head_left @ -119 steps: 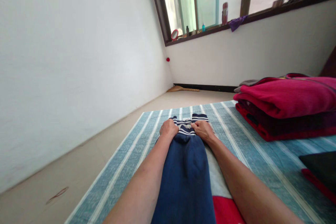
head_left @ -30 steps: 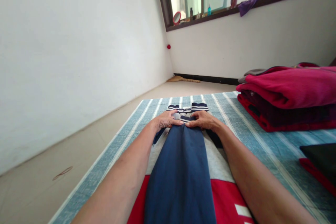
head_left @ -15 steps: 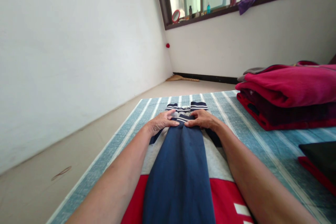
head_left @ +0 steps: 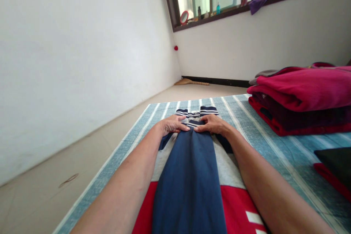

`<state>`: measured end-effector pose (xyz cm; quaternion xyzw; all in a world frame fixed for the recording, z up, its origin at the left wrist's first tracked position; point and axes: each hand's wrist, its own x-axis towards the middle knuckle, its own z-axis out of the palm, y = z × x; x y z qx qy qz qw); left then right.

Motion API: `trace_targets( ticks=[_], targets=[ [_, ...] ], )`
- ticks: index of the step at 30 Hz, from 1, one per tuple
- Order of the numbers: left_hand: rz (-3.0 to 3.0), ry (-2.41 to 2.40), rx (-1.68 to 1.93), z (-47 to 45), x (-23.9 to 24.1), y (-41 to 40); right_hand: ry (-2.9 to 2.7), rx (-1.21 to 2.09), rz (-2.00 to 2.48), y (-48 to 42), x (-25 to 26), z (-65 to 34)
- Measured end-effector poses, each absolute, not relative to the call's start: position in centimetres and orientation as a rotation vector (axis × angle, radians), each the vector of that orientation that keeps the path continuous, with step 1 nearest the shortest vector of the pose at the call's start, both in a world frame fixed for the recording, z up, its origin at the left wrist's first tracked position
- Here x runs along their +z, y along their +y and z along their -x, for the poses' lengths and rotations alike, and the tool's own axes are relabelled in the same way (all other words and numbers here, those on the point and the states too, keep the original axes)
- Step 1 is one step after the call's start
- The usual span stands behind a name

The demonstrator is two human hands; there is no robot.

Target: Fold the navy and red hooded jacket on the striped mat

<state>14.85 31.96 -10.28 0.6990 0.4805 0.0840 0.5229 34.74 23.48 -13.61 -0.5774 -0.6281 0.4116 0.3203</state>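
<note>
A navy, grey and red garment (head_left: 189, 179) lies lengthwise in front of me on a teal striped mat (head_left: 274, 146). Its navy sleeves are folded along the middle, and its navy-and-white striped trim (head_left: 196, 111) is at the far end. My left hand (head_left: 172, 124) and my right hand (head_left: 213, 124) lie flat on the far end of the sleeves. Their fingertips point toward each other and nearly touch. Both forearms run along the two sides of the garment.
A stack of folded red and magenta clothes (head_left: 301, 95) sits on the mat at the right. A dark folded item over red cloth (head_left: 336, 164) is at the right edge. Bare floor (head_left: 82, 168) and a white wall lie left. A broom (head_left: 192, 82) rests under the cluttered window sill (head_left: 219, 12).
Four seconds ago the hands held the bunched sleeve ends near the striped trim. Since then the sleeves lie smooth and flat, with the hands pressing on them. The last second shows almost no movement.
</note>
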Motion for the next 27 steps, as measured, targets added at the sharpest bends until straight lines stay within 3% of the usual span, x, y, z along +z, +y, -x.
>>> trace_targets(
  ticks=[27],
  targets=[
    [-2.218, 1.279, 0.361, -15.6, -8.9, 28.2, -1.697, 1.076, 1.470, 23.6, -14.0, -35.0]
  ],
)
